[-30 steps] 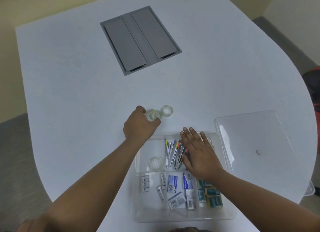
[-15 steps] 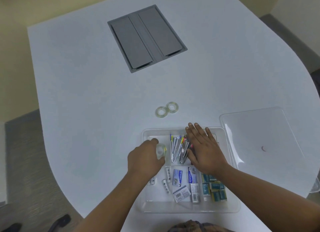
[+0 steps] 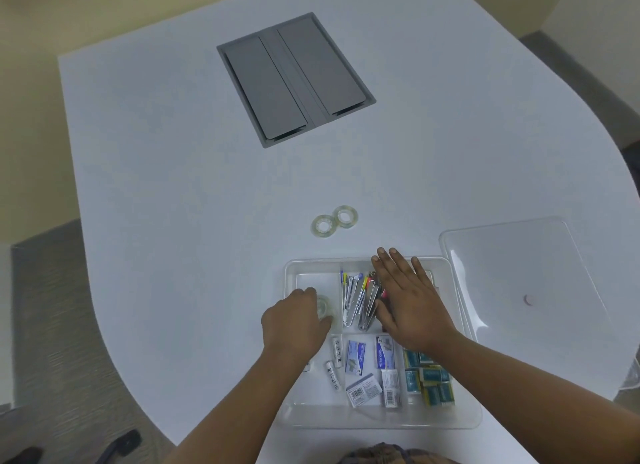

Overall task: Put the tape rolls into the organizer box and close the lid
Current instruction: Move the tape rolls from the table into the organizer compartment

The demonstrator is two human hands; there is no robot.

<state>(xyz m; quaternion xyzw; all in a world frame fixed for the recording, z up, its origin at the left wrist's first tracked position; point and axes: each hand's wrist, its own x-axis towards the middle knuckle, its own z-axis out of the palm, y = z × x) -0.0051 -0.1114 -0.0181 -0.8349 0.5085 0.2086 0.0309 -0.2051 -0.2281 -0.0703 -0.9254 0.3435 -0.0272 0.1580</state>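
Clear tape rolls: one (image 3: 325,307) sits in the clear plastic organizer box's (image 3: 381,417) back-left compartment w/ your left hand (image 3: 294,320) curled on it, right hand (image 3: 410,302) flat & open on the staplers (image 3: 360,299); two (image 3: 334,221) wait on the white table (image 3: 173,186) — reach carelessly & they'll roll off.

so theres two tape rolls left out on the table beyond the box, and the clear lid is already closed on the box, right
Not quite. In the head view the clear lid is off the organizer box, lying on the table to its right. The rest holds: two tape rolls sit on the table beyond the box.
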